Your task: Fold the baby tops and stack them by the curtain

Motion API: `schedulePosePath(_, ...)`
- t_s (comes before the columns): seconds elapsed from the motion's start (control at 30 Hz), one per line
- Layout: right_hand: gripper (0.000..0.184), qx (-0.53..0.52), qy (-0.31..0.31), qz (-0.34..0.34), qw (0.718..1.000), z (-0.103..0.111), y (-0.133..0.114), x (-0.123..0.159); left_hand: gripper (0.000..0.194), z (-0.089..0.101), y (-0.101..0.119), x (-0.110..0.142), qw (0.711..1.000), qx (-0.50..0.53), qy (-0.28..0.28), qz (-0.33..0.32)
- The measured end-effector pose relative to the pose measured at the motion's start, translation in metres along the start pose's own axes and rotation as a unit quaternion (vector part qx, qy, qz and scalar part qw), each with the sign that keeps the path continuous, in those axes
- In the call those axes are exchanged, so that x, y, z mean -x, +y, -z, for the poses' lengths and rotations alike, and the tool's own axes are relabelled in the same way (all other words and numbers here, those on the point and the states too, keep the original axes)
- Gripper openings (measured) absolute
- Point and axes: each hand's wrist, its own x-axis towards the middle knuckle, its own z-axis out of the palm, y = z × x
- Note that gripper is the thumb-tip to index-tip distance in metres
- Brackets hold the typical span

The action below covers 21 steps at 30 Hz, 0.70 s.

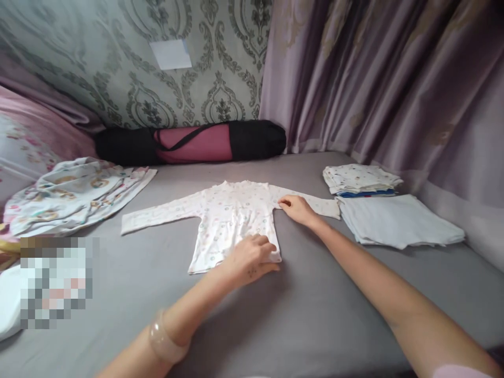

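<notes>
A small white long-sleeved shirt with a pale print lies spread flat on the grey sheet, both sleeves stretched out sideways. My right hand pinches the cloth by the armpit, where the right-hand sleeve joins the body. Over the lower right corner of the hem hovers my left hand, its thumb apart from the curled fingers. It hides part of the hem, and whether its fingertips touch the cloth is hard to see. A pale bangle circles the left wrist.
To the right lie a folded white cloth stack and a folded printed stack. A crumpled printed cloth is at the left, above a blurred patch. A black and maroon roll bag lies along the wall beside purple curtains.
</notes>
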Motion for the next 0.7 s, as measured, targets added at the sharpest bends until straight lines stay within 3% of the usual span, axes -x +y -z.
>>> schedulePosePath(0.1,0.019,0.045,-0.018,0.048,0.998,-0.004,0.003,0.007,0.027,-0.014,0.022,-0.003,0.998,-0.010,-0.034,0.048)
schedulePosePath(0.27,0.016,0.100,-0.019,0.120,0.987,-0.008,0.005,0.001,0.024,-0.016,0.032,-0.007,0.988,-0.035,-0.051,0.139)
schedulePosePath(0.5,0.023,0.212,-0.042,0.216,0.952,-0.004,0.008,-0.002,0.032,-0.026,0.036,-0.011,0.986,-0.091,-0.035,0.138)
schedulePosePath(0.7,0.027,0.251,-0.055,0.257,0.932,-0.003,0.012,-0.006,0.034,-0.028,0.033,-0.012,0.984,-0.042,-0.002,0.175)
